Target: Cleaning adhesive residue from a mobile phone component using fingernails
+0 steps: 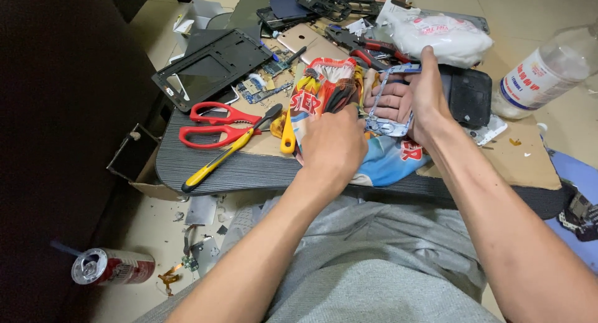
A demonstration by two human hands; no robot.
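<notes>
My right hand (416,99) grips a thin blue-grey phone frame (387,120), holding it upright over a colourful printed cloth bag (330,86) on the low dark board (237,170). My left hand (333,142) rests closed on the bag just left of the frame, fingers curled down; what it pinches is hidden.
Red scissors (215,125), a yellow-handled screwdriver (221,158), circuit boards (261,89), black phone covers (208,67), a gold phone (305,41) and red pliers (374,47) crowd the board. A white plastic bag (445,36), a plastic bottle (548,71) and cardboard (523,158) lie right. A can (112,267) lies on the floor.
</notes>
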